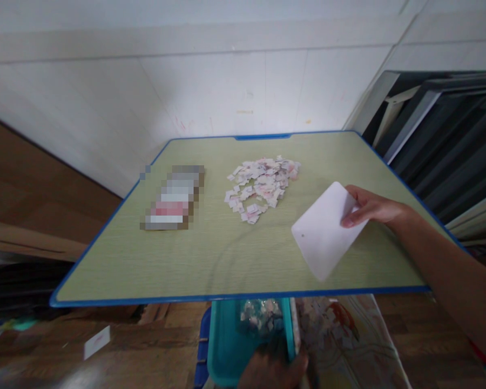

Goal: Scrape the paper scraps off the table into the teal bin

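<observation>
1. The right hand (364, 208), at the right of the frame, pinched a white card (324, 232) between its thumb and fingers.
2. The card was right of the middle, over the green table (117, 265).
3. Little paper bits (263, 181) lay in a messy pile near the middle of the frame.
4. The left hand (271, 370), bottom middle, was blurry at the blue-green tub (215, 346); I could not tell how its fingers were.

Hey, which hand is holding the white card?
The right hand, pinching the white card over the green tabletop; the left hand, blurred, is lower, at the teal tray.
</observation>
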`<action>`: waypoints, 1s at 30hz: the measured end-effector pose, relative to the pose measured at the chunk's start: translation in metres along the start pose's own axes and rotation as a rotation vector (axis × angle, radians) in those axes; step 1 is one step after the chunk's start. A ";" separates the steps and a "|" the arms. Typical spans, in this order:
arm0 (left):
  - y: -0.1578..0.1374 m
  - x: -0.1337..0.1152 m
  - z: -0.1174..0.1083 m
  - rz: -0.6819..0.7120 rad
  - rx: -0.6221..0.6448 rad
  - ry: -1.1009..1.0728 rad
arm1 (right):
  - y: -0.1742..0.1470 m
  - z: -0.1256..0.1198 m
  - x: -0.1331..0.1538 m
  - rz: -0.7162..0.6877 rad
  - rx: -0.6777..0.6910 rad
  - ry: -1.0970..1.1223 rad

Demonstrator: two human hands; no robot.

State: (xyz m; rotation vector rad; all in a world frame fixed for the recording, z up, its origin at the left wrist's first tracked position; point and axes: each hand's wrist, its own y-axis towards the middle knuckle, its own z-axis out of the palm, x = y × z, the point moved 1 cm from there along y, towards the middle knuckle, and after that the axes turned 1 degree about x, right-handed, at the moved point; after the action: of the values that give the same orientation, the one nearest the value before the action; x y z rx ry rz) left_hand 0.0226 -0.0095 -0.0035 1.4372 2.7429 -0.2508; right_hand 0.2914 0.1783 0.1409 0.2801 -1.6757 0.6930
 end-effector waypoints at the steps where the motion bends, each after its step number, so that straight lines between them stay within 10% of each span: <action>1: 0.000 0.000 -0.001 0.002 0.002 0.003 | 0.001 0.000 -0.001 -0.020 -0.031 0.005; 15: 0.002 -0.001 -0.004 -0.042 -0.158 0.006 | 0.022 0.019 -0.005 -0.208 -0.499 0.016; 30: 0.001 -0.001 -0.004 -0.024 -0.217 0.036 | 0.024 0.023 -0.004 -0.188 -0.497 -0.031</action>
State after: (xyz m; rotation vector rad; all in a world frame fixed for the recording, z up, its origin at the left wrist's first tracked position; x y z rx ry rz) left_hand 0.0242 -0.0097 0.0008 1.3665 2.7157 0.0712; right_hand 0.2606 0.1826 0.1283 0.0905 -1.7642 0.1209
